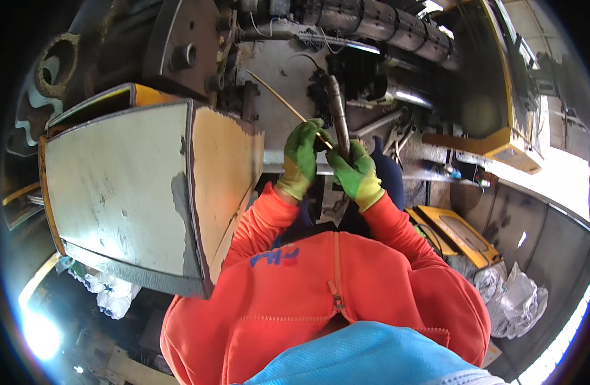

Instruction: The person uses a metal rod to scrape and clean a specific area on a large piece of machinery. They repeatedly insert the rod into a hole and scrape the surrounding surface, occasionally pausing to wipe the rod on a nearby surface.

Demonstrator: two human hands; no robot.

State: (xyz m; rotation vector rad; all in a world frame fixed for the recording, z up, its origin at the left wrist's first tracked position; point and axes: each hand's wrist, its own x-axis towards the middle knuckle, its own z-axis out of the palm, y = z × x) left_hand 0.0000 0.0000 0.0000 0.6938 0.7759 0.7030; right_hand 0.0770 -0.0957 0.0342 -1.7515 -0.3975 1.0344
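My left hand (300,157), in a green and yellow work glove, is closed around a thin straw-coloured rod (277,95). The rod slants up to the left, and its lower end comes close to my right hand; whether it touches the glove there I cannot tell. My right hand (358,172), gloved alike, grips the lower part of a dark, worn metal tube (337,110). That tube stands nearly upright in the picture, its far end pointing away from me. Both hands are close together in front of my chest.
A large pale machine housing (121,192) with chipped paint stands at my left. Ahead runs a long banded machine barrel (378,25). Several hand tools (398,138) lie right of my hands. A yellow-framed panel (459,234) and plastic bags (516,298) are at the lower right.
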